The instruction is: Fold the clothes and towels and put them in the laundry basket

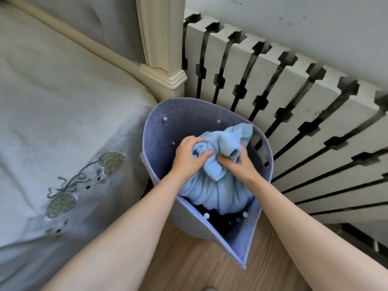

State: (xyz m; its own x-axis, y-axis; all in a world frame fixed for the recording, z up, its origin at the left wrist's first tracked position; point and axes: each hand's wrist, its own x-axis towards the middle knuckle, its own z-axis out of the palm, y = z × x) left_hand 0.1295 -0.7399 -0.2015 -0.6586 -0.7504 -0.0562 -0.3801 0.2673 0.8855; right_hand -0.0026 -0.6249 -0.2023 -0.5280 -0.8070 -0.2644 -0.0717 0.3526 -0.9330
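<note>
A light blue towel (212, 185), bunched and crumpled, fills the upper part of a blue-grey felt laundry basket (165, 114) standing on the wooden floor. My left hand (188, 156) grips the towel's top from the left. My right hand (239, 163) grips it from the right, fingers dug into the folds. Both hands are inside the basket's mouth. The basket's bottom is dark and mostly hidden under the towel.
A bed with a pale embroidered cover (63, 133) lies to the left, its cream post (163, 59) just behind the basket. A white slatted radiator cover (294, 101) runs along the wall to the right. Wooden floor (199, 269) shows below.
</note>
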